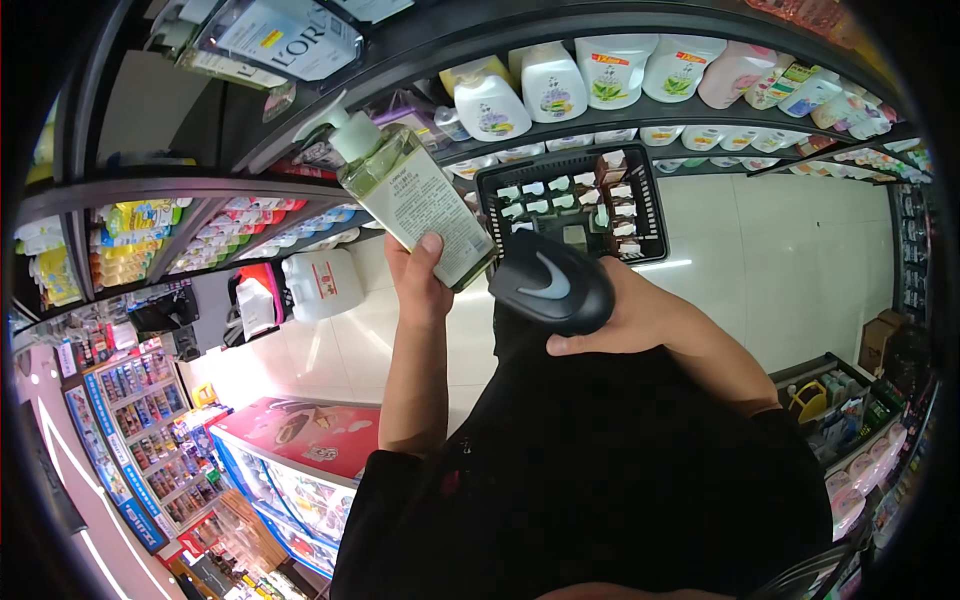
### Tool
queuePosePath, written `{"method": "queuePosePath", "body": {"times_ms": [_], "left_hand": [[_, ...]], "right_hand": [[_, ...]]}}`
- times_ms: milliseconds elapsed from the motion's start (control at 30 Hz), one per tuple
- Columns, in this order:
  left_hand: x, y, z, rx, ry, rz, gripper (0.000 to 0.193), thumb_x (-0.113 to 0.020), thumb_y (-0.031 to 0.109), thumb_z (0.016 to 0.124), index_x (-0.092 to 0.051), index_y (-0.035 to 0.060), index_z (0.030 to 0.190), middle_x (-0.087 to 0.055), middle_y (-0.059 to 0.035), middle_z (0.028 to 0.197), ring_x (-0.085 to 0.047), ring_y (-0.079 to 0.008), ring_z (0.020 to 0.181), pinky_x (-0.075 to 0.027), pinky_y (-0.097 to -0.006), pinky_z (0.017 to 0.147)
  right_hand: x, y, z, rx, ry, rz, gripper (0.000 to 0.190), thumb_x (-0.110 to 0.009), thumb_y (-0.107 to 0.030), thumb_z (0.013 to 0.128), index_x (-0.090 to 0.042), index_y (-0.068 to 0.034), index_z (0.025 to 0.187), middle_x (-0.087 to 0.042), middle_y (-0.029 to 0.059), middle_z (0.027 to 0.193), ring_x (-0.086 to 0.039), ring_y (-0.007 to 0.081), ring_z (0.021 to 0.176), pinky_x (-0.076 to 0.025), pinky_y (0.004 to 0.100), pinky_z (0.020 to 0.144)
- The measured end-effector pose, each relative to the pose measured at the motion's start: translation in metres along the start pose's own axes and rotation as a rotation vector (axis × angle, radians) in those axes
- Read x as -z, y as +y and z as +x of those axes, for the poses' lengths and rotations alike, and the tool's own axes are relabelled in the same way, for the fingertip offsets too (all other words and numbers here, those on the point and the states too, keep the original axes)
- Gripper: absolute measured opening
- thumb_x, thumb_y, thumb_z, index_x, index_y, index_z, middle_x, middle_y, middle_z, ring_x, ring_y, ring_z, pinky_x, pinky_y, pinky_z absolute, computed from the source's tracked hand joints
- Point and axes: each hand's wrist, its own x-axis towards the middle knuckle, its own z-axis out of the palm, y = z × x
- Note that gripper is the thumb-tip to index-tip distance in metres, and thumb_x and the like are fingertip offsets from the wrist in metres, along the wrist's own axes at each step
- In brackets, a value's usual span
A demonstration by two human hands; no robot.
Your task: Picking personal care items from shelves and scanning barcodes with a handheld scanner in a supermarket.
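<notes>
A clear pump bottle with greenish liquid and a pale pump head leans to the upper left. My left hand grips its lower part, thumb across a white label that bears small print. In my right hand is a black handheld barcode scanner with a grey curved mark on its back. The scanner's head is close to the bottle's base. Beyond both hands stands a black plastic basket holding several pump bottles in rows, some with pale pumps and some brownish.
White body-wash bottles line the dark shelf ahead. Boxed pump bottles sit at upper left. A white jerrycan stands on the tiled floor. A red-topped chest freezer is at lower left, and a goods bin at right.
</notes>
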Motion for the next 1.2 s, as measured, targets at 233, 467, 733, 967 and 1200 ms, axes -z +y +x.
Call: {"method": "queuePosePath", "body": {"times_ms": [233,467,733,967,1200], "left_hand": [[0.035,0.034,0.008,-0.032,-0.018,-0.013,0.077,-0.072,0.039,0.082,-0.044,-0.0083,0.136,-0.059,-0.0261,0.122,-0.064,-0.0333,0.108,-0.058,-0.0481,0.089],[0.102,0.054,0.02,-0.091,0.046,-0.268,0.085,-0.071,0.054,0.083,-0.043,-0.0001,0.142,-0.06,-0.0182,0.128,-0.063,-0.0313,0.115,-0.053,-0.0451,0.099],[0.141,0.136,0.097,-0.466,0.215,0.111,0.059,-0.058,0.038,0.1,-0.045,-0.0009,0.142,-0.058,-0.0106,0.129,-0.056,-0.0188,0.115,-0.044,-0.0345,0.1],[0.151,0.154,0.202,-0.583,0.323,0.173,0.074,-0.084,0.023,0.082,-0.041,-0.0077,0.134,-0.058,-0.0207,0.124,-0.058,-0.0238,0.114,-0.046,-0.0358,0.1],[0.147,0.159,0.227,-0.502,0.502,0.368,0.082,-0.082,0.013,0.076,-0.03,-0.0051,0.137,-0.047,-0.0257,0.132,-0.057,-0.033,0.116,-0.047,-0.0395,0.101]], "right_hand": [[-0.044,-0.019,0.04,-0.09,0.073,-0.124,0.052,-0.088,-0.037,0.078,-0.067,0.0,0.109,-0.073,0.0121,0.101,-0.066,0.0208,0.094,-0.052,0.0358,0.09],[-0.096,-0.04,0.077,-0.079,0.187,-0.246,0.054,-0.089,-0.034,0.078,-0.067,0.0,0.113,-0.072,0.0094,0.103,-0.066,0.0181,0.096,-0.051,0.0338,0.093],[-0.125,-0.001,0.107,-0.093,0.474,-0.222,0.053,-0.088,-0.027,0.079,-0.065,0.003,0.116,-0.072,0.0097,0.105,-0.064,0.0175,0.099,-0.05,0.0341,0.092],[-0.134,0.019,0.126,-0.272,0.639,-0.102,0.039,-0.087,-0.021,0.081,-0.066,0.001,0.106,-0.068,0.0033,0.093,-0.061,0.0114,0.084,-0.052,0.0303,0.075],[-0.119,0.02,0.118,-0.348,0.631,-0.136,0.034,-0.085,-0.017,0.082,-0.067,0.0,0.105,-0.069,0.0017,0.091,-0.06,0.0091,0.08,-0.05,0.0275,0.072]]}}
